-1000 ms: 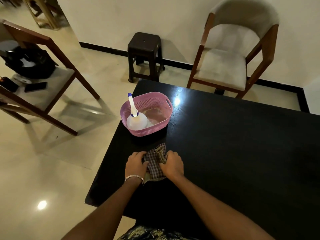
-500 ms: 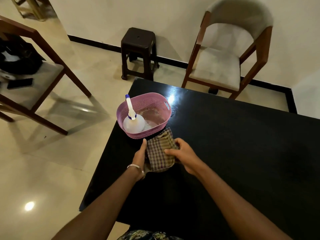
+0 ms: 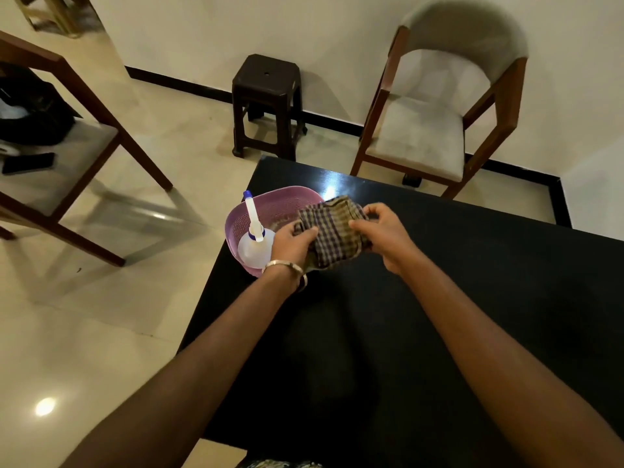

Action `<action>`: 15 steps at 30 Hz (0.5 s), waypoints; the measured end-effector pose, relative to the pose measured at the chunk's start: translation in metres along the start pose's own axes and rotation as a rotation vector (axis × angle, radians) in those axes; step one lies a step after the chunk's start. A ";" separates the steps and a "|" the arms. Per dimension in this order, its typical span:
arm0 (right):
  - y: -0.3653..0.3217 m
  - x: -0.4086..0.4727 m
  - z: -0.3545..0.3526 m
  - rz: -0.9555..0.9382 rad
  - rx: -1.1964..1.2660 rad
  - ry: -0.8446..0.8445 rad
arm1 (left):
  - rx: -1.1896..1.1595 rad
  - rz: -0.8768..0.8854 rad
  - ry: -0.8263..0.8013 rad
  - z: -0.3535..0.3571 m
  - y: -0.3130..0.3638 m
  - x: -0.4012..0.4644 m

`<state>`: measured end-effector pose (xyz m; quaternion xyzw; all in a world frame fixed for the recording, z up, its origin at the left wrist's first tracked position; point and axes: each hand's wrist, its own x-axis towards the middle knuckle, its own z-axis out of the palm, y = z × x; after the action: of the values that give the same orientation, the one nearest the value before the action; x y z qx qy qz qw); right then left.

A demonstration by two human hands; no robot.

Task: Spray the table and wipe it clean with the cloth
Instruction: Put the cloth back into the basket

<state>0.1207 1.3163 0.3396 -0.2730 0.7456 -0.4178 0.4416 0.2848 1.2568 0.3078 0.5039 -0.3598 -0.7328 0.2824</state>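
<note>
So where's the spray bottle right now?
In the head view the bottle stands in the left end of the pink basket at the table's left edge, just left of the left hand.

free: table (image 3: pixel 456 298) right | blocked: basket (image 3: pixel 236 224) far-left corner

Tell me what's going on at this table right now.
A person is holding a checked cloth with both hands, the left hand and right hand gripping opposite sides, lifted over the pink basket. A spray bottle stands in that basket at the corner of the black table.
</note>
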 end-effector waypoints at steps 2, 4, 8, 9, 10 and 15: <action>-0.019 0.016 0.007 -0.024 -0.042 -0.013 | -0.013 0.009 0.037 0.005 0.017 0.012; -0.031 0.031 0.020 -0.029 -0.089 -0.013 | 0.003 0.017 0.119 0.009 0.028 0.025; -0.036 0.056 0.043 -0.055 -0.258 -0.027 | 0.195 -0.041 0.245 0.008 0.038 0.048; -0.035 0.060 0.048 -0.061 -0.310 -0.039 | 0.223 -0.069 0.263 0.007 0.040 0.051; -0.033 0.063 0.052 -0.064 -0.355 -0.056 | 0.243 -0.094 0.271 0.006 0.041 0.053; -0.026 0.068 0.069 -0.055 -0.486 -0.179 | 0.247 -0.128 0.272 0.006 0.036 0.059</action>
<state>0.1510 1.2241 0.3148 -0.4272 0.7743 -0.2122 0.4159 0.2611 1.1912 0.3072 0.6511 -0.3727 -0.6246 0.2170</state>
